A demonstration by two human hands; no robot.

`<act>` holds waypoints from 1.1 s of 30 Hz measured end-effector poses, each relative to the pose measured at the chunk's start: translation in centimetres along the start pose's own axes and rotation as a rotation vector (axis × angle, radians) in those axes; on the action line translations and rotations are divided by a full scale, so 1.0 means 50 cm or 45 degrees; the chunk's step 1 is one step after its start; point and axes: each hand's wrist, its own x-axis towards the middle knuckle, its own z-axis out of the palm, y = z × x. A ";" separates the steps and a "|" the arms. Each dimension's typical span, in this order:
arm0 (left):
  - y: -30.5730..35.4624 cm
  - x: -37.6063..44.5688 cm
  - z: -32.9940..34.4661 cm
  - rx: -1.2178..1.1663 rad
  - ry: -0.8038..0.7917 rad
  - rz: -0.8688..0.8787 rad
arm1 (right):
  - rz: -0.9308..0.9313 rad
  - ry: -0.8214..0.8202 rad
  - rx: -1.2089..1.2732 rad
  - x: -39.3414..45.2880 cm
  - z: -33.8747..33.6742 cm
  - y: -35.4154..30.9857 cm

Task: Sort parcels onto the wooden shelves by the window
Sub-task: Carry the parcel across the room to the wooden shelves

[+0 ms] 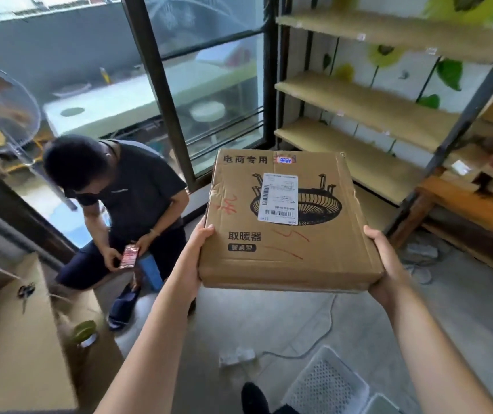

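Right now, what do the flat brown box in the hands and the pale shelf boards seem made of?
Flat brown box: corrugated cardboard, matte; creased edges, printed drawing, stuck paper label.
Pale shelf boards: probably wood or wood-look board, matte, on dark, likely metal uprights.

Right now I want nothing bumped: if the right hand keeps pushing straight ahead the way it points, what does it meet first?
The right hand, gripping the cardboard parcel, points toward the wooden shelves. The lowest board looks first in line, though depth is unclear.
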 end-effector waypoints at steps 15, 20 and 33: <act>0.144 0.360 0.089 0.089 -0.242 -0.100 | -0.089 0.322 0.102 0.218 0.045 -0.121; 0.169 0.499 0.129 0.118 -0.306 -0.195 | -0.131 0.483 0.141 0.295 0.051 -0.142; 0.368 0.938 0.249 0.182 -0.500 -0.264 | -0.180 0.800 0.308 0.652 0.161 -0.280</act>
